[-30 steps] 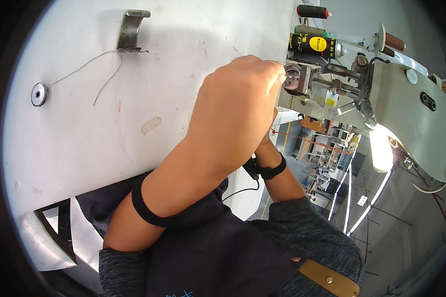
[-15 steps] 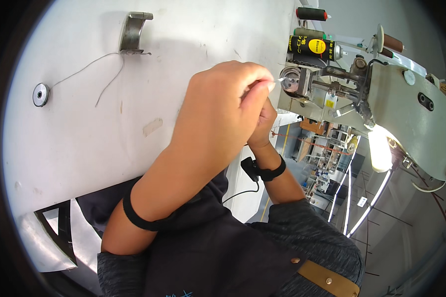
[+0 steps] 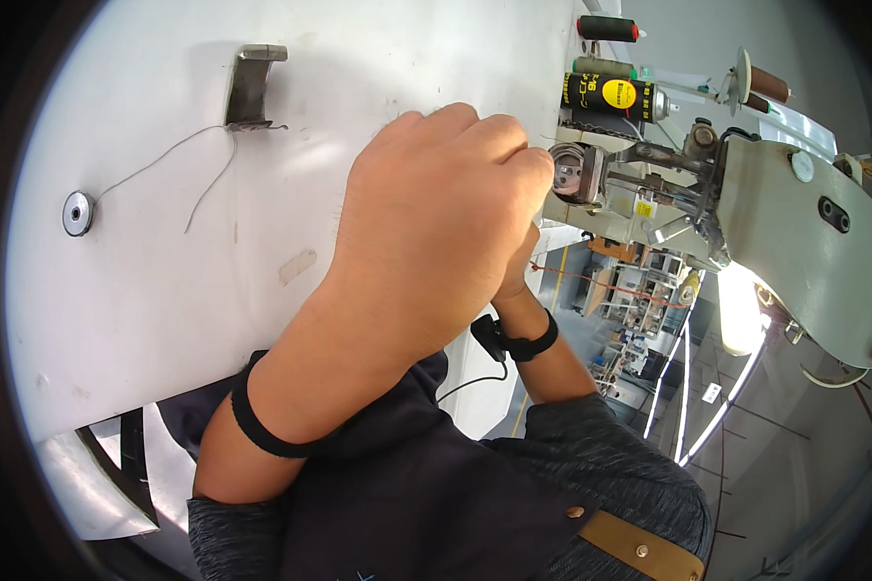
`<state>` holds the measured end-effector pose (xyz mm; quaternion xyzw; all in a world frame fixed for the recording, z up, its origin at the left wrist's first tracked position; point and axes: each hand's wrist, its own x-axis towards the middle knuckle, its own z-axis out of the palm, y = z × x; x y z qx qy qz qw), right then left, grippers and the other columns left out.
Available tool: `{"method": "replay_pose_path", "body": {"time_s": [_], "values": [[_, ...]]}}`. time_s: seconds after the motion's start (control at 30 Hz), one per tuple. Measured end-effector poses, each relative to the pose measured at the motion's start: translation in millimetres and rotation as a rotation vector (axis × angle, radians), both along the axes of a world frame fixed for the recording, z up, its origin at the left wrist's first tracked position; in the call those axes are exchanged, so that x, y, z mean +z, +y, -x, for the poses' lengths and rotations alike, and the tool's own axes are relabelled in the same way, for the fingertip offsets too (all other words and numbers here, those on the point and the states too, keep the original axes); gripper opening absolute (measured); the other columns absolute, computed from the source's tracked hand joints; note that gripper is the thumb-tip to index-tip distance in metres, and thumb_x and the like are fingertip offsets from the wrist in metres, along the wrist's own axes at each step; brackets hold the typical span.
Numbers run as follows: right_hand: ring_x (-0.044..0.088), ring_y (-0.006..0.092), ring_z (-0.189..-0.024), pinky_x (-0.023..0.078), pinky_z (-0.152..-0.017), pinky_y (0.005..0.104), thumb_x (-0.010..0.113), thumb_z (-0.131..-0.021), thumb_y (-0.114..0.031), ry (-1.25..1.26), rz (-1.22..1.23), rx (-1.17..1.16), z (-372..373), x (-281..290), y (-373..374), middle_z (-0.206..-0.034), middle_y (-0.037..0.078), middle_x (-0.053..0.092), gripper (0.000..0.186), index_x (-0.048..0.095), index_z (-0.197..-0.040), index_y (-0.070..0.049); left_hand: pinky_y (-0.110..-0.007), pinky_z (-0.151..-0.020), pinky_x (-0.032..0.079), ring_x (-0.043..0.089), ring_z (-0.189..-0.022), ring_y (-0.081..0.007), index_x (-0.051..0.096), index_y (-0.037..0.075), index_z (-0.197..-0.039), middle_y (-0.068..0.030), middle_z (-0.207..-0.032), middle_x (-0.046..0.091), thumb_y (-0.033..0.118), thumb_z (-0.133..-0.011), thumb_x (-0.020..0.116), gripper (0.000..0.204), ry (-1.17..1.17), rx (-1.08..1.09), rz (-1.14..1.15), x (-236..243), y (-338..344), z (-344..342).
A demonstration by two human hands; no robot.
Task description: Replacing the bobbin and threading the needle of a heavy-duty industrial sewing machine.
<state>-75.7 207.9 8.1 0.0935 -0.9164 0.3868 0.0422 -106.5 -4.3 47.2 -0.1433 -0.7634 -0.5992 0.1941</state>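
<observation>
My left hand [image 3: 434,218] is closed, back upward, its fingertips at the left edge of the round metal hook assembly [image 3: 569,172] on a tilted-back industrial sewing machine [image 3: 790,242]. Whatever those fingers hold is hidden. My right hand [image 3: 515,263] is behind the left one, its fingers out of sight. On the white tabletop [image 3: 145,300], a silver bobbin [image 3: 77,213] lies at the left with loose grey thread trailing from it toward a curved steel plate [image 3: 249,82] at the upper left.
Thread spools [image 3: 606,29] and a black-and-yellow spray can [image 3: 606,94] lie along the back right, beside the machine. A bright white lamp [image 3: 739,308] shines below the machine head. Workshop benches and a yellow floor line show beyond the table's right edge.
My left hand drew back leftward from the hook, briefly showing a small pale item at its fingertips, then moved rightward again, hiding it. My right hand is more covered than half a second ago.
</observation>
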Motion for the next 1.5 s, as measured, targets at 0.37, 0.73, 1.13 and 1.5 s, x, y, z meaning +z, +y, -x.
{"method": "replay_pose_path", "body": {"time_s": [0.37, 0.73, 1.13, 1.5], "values": [[0.042, 0.0014, -0.063, 0.034, -0.055, 0.0192, 0.059, -0.096, 0.0, -0.052, 0.093, 0.06, 4, -9, 14, -0.074, -0.005, 0.053, 0.006, 0.064, -0.1, 0.002, -0.034, -0.065, 0.046, 0.062, -0.075, -0.0218, 0.073, 0.005, -0.091, -0.003, -0.086, 0.068, 0.01, -0.071, 0.069, 0.021, 0.092, 0.037, 0.122, 8, -1, 5], [0.042, 0.0008, -0.062, 0.034, -0.054, 0.0186, 0.063, -0.097, -0.005, -0.012, 0.114, -0.003, 2, 2, -2, -0.072, -0.005, 0.055, 0.007, 0.064, -0.099, 0.001, -0.032, -0.064, 0.051, 0.063, -0.07, -0.0278, 0.07, 0.0, -0.094, -0.0106, -0.083, 0.067, 0.003, -0.086, 0.063, 0.012, -0.272, -0.154, -0.238, 1, 2, 2], [0.042, 0.0005, -0.062, 0.033, -0.054, 0.0181, 0.063, -0.097, -0.005, -0.02, 0.064, 0.038, 2, 2, 0, -0.073, -0.005, 0.056, 0.007, 0.064, -0.099, 0.002, -0.036, -0.067, 0.051, 0.065, -0.076, -0.0279, 0.074, 0.004, -0.089, -0.007, -0.084, 0.068, 0.004, -0.081, 0.068, 0.01, -0.039, -0.091, 0.016, 9, -7, 10], [0.042, 0.0001, -0.062, 0.034, -0.053, 0.0185, 0.061, -0.096, -0.002, -0.023, 0.172, 0.053, 5, -9, 5, -0.076, -0.005, 0.056, 0.008, 0.065, -0.101, 0.002, -0.034, -0.063, 0.05, 0.063, -0.074, -0.0225, 0.074, 0.004, -0.087, -0.0036, -0.084, 0.066, 0.005, -0.071, 0.07, 0.016, -0.052, 0.002, 0.133, 21, -2, 1]]}}
